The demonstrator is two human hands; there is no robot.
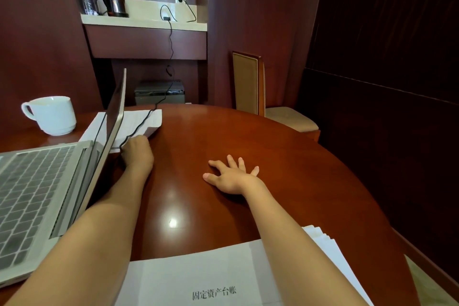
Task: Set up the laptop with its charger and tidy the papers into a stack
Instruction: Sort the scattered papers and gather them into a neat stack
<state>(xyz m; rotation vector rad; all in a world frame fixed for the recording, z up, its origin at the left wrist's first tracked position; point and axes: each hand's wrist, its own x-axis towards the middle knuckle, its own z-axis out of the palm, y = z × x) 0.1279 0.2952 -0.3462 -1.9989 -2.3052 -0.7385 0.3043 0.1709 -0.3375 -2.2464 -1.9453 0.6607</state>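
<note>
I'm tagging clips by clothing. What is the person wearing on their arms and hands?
The left forearm and right forearm are bare to the frame edge, with no sleeve in view. The left hand and right hand wear no gloves; no watch, bracelet or ring shows.

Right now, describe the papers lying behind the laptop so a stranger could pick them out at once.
Start at the dark wooden table and find the open laptop on its left. Just behind the lid lies a small stack of white papers. Unlike the papers at the near edge, the black charger cable runs across it.
</note>
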